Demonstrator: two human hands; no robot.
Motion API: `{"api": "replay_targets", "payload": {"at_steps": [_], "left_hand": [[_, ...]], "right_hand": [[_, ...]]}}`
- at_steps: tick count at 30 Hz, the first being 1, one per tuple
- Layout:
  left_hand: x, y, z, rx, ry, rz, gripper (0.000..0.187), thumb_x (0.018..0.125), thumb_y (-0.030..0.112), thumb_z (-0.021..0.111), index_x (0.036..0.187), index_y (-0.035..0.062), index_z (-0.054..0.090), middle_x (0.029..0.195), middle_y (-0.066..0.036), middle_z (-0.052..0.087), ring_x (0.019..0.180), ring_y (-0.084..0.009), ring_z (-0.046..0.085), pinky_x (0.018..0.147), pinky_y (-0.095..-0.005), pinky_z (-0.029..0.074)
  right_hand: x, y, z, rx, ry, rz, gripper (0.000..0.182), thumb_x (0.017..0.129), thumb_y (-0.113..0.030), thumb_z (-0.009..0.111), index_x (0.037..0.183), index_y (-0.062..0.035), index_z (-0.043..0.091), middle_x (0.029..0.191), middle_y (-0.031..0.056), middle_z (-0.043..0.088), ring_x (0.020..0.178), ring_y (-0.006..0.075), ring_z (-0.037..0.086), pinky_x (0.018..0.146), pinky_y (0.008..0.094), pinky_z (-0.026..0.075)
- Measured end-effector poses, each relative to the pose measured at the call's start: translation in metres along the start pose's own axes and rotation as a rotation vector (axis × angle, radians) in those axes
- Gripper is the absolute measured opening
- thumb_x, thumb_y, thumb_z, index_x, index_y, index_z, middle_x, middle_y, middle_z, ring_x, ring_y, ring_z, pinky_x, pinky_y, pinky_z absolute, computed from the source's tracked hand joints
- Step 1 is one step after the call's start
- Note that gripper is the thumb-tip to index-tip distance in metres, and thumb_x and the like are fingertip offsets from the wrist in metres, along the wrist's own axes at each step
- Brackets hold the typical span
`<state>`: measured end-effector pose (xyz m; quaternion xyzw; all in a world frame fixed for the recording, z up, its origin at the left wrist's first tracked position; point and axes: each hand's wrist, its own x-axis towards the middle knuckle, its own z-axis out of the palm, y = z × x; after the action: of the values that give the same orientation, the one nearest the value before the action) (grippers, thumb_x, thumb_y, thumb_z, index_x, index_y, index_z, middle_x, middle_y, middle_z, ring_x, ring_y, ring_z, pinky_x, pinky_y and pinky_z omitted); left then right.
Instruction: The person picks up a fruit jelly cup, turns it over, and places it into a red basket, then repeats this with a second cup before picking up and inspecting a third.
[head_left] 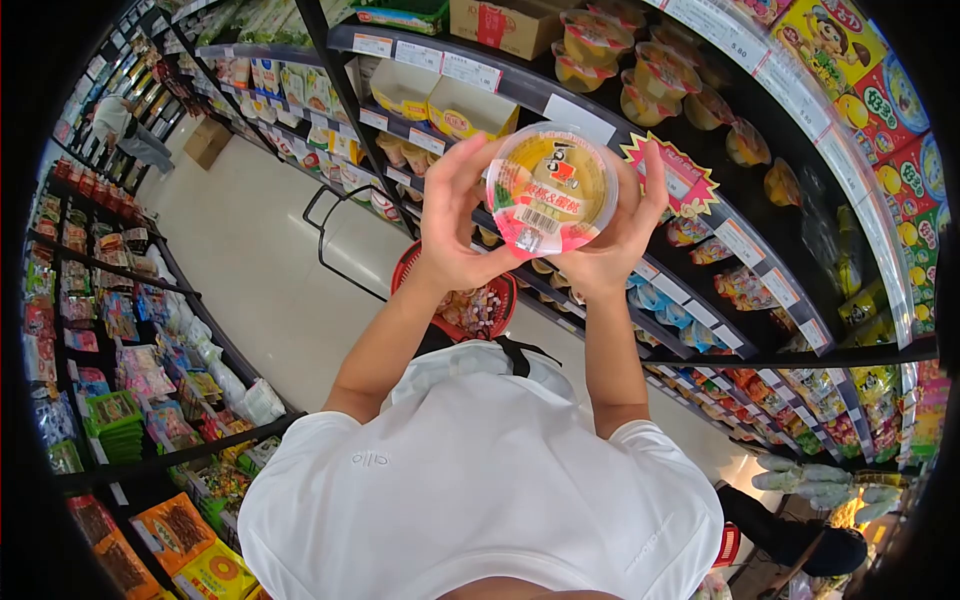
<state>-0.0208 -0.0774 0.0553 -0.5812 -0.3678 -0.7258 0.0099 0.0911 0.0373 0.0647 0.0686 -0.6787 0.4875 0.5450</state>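
Between my two hands is a round clear plastic fruit jelly cup with yellow contents and a pink-and-white label, its printed lid turned up towards me. The fingers and thumb of my left hand curve around its left side. My right hand grips the opposite side, with one finger raised away from the cup. Both hands are in front of the shelf, where similar cups stand stacked. Just beyond my right fingers is a pink-and-yellow star-shaped price sign.
Below my left forearm stands a red basket with small wrapped items inside. A black wire frame rises beside it. Packaged snacks line the left shelves. One person is far down the aisle; another is at lower right.
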Motion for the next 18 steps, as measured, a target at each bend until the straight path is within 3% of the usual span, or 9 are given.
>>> {"api": "replay_targets", "payload": {"at_steps": [7, 14, 16, 18], "left_hand": [[-0.0031, 0.0006, -0.0002, -0.018, -0.005, -0.053, 0.096, 0.071, 0.007, 0.082, 0.145, 0.0, 0.02, 0.141, -0.026, 0.041, 0.13, -0.0324, 0.046, 0.097, -0.0397, 0.049], [-0.0015, -0.001, -0.0016, -0.038, -0.028, -0.031, 0.093, 0.074, 0.005, 0.079, 0.145, -0.0001, 0.019, 0.142, -0.027, 0.04, 0.131, -0.0337, 0.045, 0.098, -0.0418, 0.049], [-0.0016, -0.001, -0.0018, -0.036, -0.033, -0.044, 0.093, 0.074, 0.005, 0.079, 0.145, 0.0007, 0.019, 0.142, -0.027, 0.039, 0.132, -0.0337, 0.044, 0.099, -0.042, 0.049], [-0.0012, -0.0005, -0.0019, -0.052, -0.035, -0.05, 0.092, 0.075, 0.004, 0.078, 0.145, 0.0011, 0.019, 0.142, -0.027, 0.039, 0.132, -0.0337, 0.043, 0.099, -0.0423, 0.048]], "right_hand": [[-0.0007, 0.0007, -0.0021, -0.006, 0.016, 0.021, 0.127, 0.055, -0.015, 0.094, 0.149, -0.0031, 0.01, 0.13, 0.0196, 0.051, 0.12, 0.0285, 0.054, 0.102, 0.0401, 0.043], [0.0006, 0.0022, -0.0039, -0.014, 0.008, 0.026, 0.127, 0.055, -0.014, 0.094, 0.149, -0.0031, 0.009, 0.13, 0.0186, 0.052, 0.119, 0.0279, 0.055, 0.101, 0.0395, 0.044], [0.0012, 0.0022, -0.0052, -0.053, 0.005, 0.021, 0.13, 0.054, -0.015, 0.095, 0.15, -0.0052, 0.008, 0.128, 0.0158, 0.053, 0.117, 0.0276, 0.058, 0.099, 0.0409, 0.05], [0.0011, 0.002, -0.0045, -0.033, 0.01, 0.024, 0.129, 0.055, -0.014, 0.094, 0.15, -0.0043, 0.008, 0.128, 0.0171, 0.052, 0.118, 0.0277, 0.056, 0.1, 0.0401, 0.047]]}}
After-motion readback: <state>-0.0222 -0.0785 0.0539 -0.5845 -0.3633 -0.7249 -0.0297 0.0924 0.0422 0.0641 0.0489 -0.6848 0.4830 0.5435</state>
